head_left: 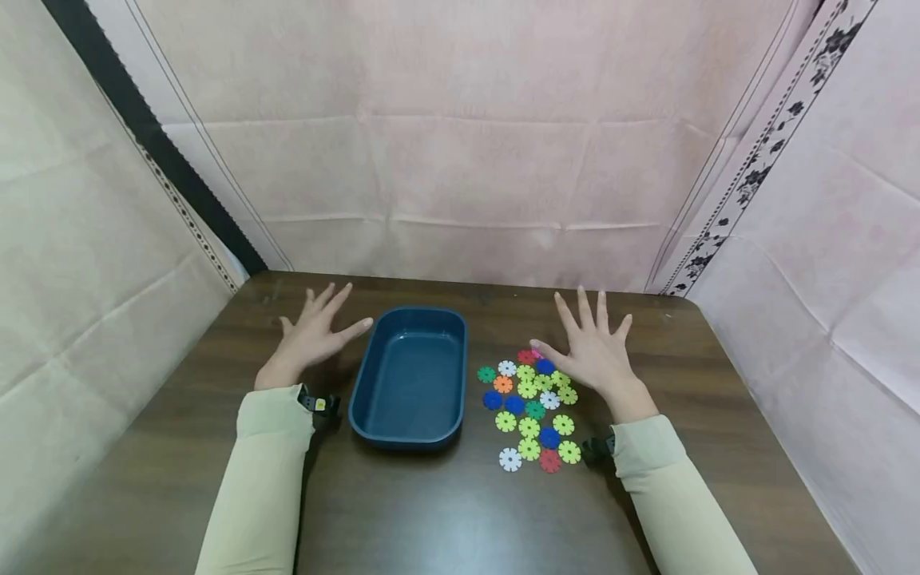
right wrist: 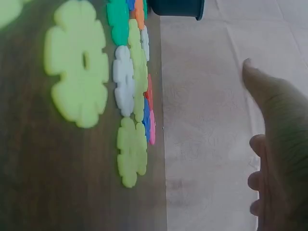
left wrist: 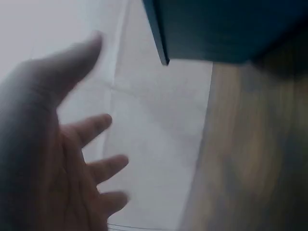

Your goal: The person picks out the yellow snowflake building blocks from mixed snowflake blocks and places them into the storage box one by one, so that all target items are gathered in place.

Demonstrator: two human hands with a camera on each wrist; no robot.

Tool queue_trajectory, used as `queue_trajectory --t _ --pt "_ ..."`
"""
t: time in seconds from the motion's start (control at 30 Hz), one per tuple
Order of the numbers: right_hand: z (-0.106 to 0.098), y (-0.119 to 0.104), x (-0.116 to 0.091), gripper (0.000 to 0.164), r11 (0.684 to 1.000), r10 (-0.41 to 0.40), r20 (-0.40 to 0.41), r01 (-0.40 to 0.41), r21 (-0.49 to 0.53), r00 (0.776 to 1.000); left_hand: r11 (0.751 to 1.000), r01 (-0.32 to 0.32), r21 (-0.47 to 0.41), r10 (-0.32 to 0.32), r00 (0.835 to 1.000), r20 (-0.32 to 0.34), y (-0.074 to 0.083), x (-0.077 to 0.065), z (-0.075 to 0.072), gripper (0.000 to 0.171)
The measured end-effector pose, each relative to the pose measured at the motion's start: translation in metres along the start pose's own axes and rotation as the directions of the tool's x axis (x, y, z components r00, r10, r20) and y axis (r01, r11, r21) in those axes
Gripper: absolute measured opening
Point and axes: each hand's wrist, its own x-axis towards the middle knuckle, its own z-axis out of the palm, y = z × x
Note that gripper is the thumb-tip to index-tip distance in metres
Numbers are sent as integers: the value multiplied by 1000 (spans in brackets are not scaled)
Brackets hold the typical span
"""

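Observation:
My left hand [head_left: 311, 339] is spread just left of a dark blue rectangular tray [head_left: 406, 441], its thumb pointing toward the tray's rim. Nothing is in that hand, as the left wrist view also shows with the tray wall [left wrist: 211, 38] beyond the thumb. Over the far right side of a group of flower-shaped plastic discs [head_left: 528, 427] my right hand [head_left: 595, 359] is held with fingers fanned out and holds nothing. The discs are yellow-green, blue, white, red, green, orange and pink. In the right wrist view a yellow-green disc [right wrist: 70, 62] lies closest to the camera.
A brown wooden table [head_left: 402, 519] bears the tray and the discs, which lie flat to the tray's right. Pale cloth [head_left: 460, 176] hangs behind the table's far edge and along both sides. Each wrist wears a dark strapped device.

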Motion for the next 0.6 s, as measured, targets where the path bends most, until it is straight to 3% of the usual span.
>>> queue_trajectory --t 0.07,0.1,0.13,0.2,0.3,0.33,0.4,0.53,0.6 --pt "-1 4 -1 93 997 -11 55 6 78 998 978 10 -207 2 998 60 -5 0 6 87" --pt "-1 8 -1 87 992 -14 91 2 128 996 944 18 -328 12 996 90 -8 1 10 83" --pt "-2 11 -2 80 982 -27 131 2 187 991 894 27 -447 27 993 114 -11 2 14 79" --pt "-3 20 -3 61 956 -50 218 -17 294 975 763 47 -644 67 986 151 -15 4 22 72" --pt "-2 33 -5 41 919 -90 335 -51 390 938 573 55 -817 158 972 177 -18 8 35 65" --pt "-2 36 -6 38 912 -111 360 -49 406 926 536 59 -842 178 967 182 -18 9 39 64" --pt "1 40 -6 35 906 -138 386 -42 422 912 501 73 -862 201 959 198 -18 10 47 63" --pt "5 43 -5 31 896 -173 394 -21 443 902 480 81 -873 217 954 208 -16 13 57 59" --pt "5 44 -4 27 896 -179 389 -13 443 904 455 78 -887 217 957 195 -14 14 61 56"
